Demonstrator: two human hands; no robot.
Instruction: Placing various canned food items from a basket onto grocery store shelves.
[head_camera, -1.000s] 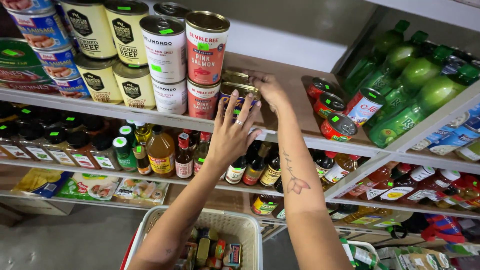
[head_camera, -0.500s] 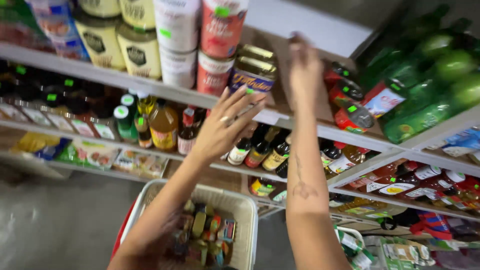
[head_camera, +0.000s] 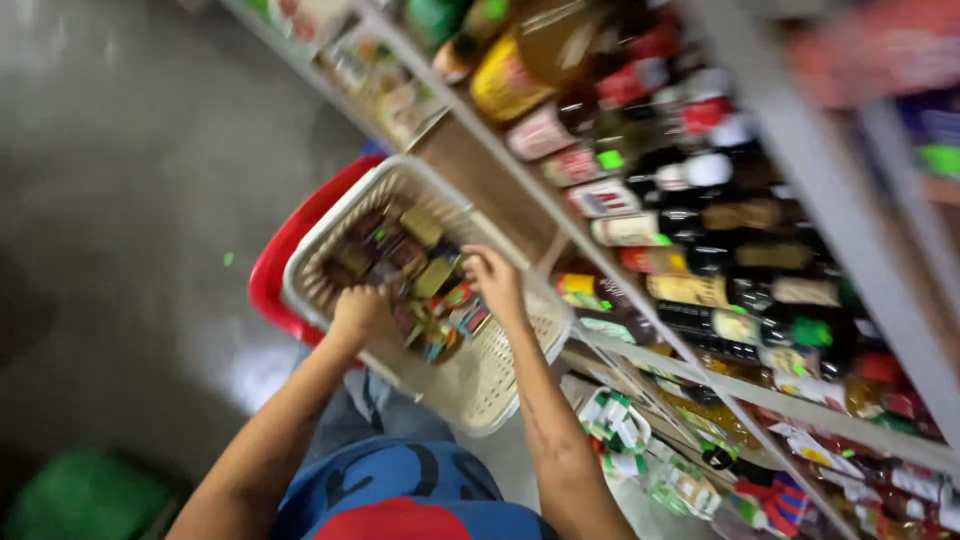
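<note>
Both of your hands are down in the cream woven plastic basket, among the small flat tins heaped inside. Your left hand looks clenched on some; blur hides whether your right hand grips any. Lift tins squarely, clear of the rim.

Small flat tins fill the basket; yellow-labelled bottle on shelf.

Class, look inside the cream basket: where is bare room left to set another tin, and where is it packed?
Cream basket: bare mesh at the near end, bordered by the rim and right hand. The tins crowd the far half, between both hands; left hand is among them.
</note>
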